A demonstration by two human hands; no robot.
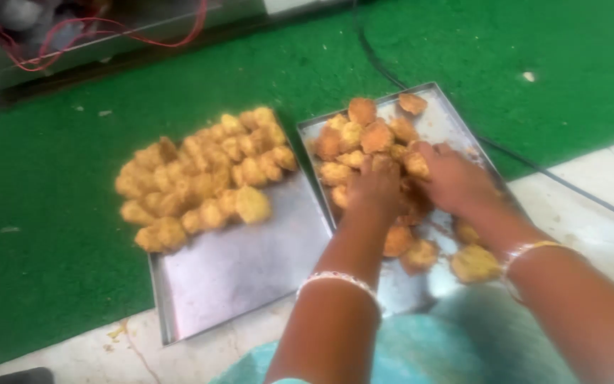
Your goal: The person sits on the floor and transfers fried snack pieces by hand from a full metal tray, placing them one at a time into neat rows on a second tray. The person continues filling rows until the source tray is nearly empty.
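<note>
Two bare forearms, no sleeves reaching the wrists. On the left wrist, a thin bangle [337, 280] with pale and reddish beads or stones. On the right wrist, a slim gold-toned bangle [527, 250] beside a lighter band. Near the bottom edge, loose turquoise-green clothing [456, 348] with a faint pattern, blurred.

Both hands, left hand [374, 188] and right hand [456, 181], bury their fingertips in the fritters [364, 135], so any grip is hidden. Forearms cover part of the right tray [449, 121]. Metal box [108, 28] cut off at top; everything blurred.
</note>
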